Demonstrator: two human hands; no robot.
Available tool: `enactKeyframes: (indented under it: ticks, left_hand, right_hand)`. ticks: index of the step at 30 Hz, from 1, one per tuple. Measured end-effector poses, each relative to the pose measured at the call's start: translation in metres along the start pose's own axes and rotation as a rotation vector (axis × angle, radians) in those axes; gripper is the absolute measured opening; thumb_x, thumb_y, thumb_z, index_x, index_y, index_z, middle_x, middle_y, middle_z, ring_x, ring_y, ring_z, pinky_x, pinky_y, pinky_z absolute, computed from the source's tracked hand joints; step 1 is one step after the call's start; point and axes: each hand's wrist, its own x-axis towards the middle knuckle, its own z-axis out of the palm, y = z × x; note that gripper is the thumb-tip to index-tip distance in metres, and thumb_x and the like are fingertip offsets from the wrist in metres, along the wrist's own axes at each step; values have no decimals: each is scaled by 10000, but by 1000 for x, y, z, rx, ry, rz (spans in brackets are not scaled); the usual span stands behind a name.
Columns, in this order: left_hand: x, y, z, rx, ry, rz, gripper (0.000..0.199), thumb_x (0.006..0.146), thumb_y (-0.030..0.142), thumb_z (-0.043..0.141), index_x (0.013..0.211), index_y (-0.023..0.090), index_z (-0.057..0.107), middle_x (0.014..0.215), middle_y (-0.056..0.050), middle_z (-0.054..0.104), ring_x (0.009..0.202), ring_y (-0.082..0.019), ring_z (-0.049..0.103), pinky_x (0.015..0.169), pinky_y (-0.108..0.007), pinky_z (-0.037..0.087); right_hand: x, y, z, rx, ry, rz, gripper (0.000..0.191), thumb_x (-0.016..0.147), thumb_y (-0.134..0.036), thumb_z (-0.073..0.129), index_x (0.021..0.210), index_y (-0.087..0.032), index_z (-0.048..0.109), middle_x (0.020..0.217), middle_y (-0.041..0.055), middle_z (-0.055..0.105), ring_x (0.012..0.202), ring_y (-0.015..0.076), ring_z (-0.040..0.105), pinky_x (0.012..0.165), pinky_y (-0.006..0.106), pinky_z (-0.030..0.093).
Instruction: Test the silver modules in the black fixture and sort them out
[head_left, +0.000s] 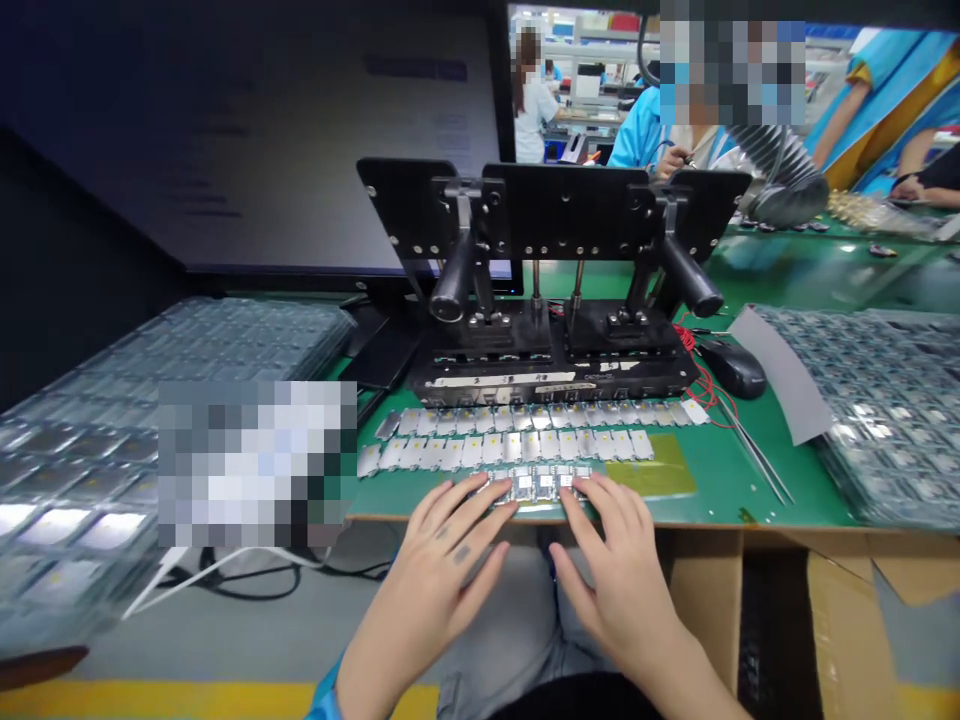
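Near the table's front edge lies a short row of small circuit boards (544, 484). My left hand (450, 560) rests its fingertips on the left end of this row, fingers stretched out. On the right end lie the fingertips of my right hand (619, 560), its fingers also spread. Both thumbs stay apart from the boards. Behind are two longer rows of small boards with silvery covers, the nearer row (512, 447) and the farther row (555, 416). A black test fixture (555, 340) with two lever handles stands beyond them, its top plates raised.
A monitor (262, 140) fills the back left. Stacked clear trays (225, 335) stand left, and more trays of boards (885, 400) right. A black mouse (731, 368), tweezers (754, 450) and a yellowish film (651, 466) lie on the green mat. Other people work across the bench.
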Motion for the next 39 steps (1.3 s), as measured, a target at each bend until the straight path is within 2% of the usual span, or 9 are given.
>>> enactKeyframes:
  ticks: [6, 10, 14, 17, 22, 29, 33, 35, 39]
  left_hand:
    - [-1, -7, 5, -33, 47, 39, 397, 954, 171, 543, 1349, 204, 563, 1385, -62, 613, 1384, -227, 459, 1200, -403, 286]
    - [-2, -8, 6, -84, 65, 41, 423, 947, 146, 549, 1368, 182, 551, 1401, -89, 592, 1420, -249, 420, 1183, -401, 290]
    - [-6, -8, 6, -110, 54, 22, 435, 938, 130, 558, 1371, 168, 547, 1434, -119, 556, 1458, -281, 384, 1163, -405, 308]
    - [-8, -10, 8, -120, 73, 10, 428, 921, 115, 578, 1345, 172, 563, 1420, -124, 566, 1443, -282, 414, 1157, -394, 322]
    - [-8, -12, 13, -144, 148, -5, 369, 914, 147, 600, 1281, 175, 612, 1402, -124, 582, 1431, -267, 438, 1192, -364, 298]
    - [-2, -7, 11, -223, 218, -24, 313, 903, 113, 612, 1212, 139, 647, 1374, -151, 588, 1400, -252, 476, 1192, -344, 317]
    - [0, -4, 9, -248, 236, -35, 320, 895, 83, 612, 1211, 121, 645, 1364, -162, 589, 1387, -249, 489, 1181, -338, 335]
    - [0, -4, 8, -253, 240, -43, 327, 890, 72, 616, 1210, 128, 645, 1353, -160, 596, 1370, -259, 506, 1168, -356, 352]
    - [0, -2, 9, -257, 230, -65, 317, 884, 60, 620, 1191, 135, 650, 1332, -159, 608, 1340, -285, 531, 1135, -391, 383]
  right_hand:
    - [1, -4, -1, 11, 13, 6, 385, 1022, -268, 421, 1371, -147, 531, 1363, 118, 550, 1335, 276, 426, 1089, 486, 372]
    - [-1, 5, -19, 104, -2, -33, 371, 1002, -208, 446, 1360, -150, 523, 1409, 122, 491, 1386, 256, 391, 1116, 441, 405]
    - [-2, 56, -61, 13, 220, 130, 293, 981, -179, 533, 1261, -222, 606, 1268, 86, 549, 1210, 195, 527, 1044, 349, 450]
    - [-3, 114, -89, -215, 307, 369, 295, 999, -315, 535, 1253, -212, 642, 1175, 106, 580, 1118, 239, 557, 1003, 417, 451]
    - [-12, 175, -98, -304, 1, 434, 512, 1000, -520, 455, 1225, -109, 662, 1074, 146, 606, 1009, 286, 582, 928, 456, 490]
    - [-17, 179, -92, -323, 6, 515, 402, 979, -333, 402, 1190, -127, 675, 969, 120, 600, 862, 229, 592, 812, 382, 497]
    - [-23, 179, -99, -277, 117, 529, 337, 965, -320, 417, 1132, -163, 665, 960, 112, 572, 901, 230, 571, 835, 391, 475]
    - [-24, 173, -101, -105, 212, 573, 286, 976, -351, 457, 1149, -194, 623, 907, 75, 558, 851, 202, 559, 788, 363, 466]
    - [-16, 150, -97, 606, 378, 696, 261, 954, -425, 599, 1144, -248, 579, 914, 17, 518, 667, 99, 464, 595, 239, 384]
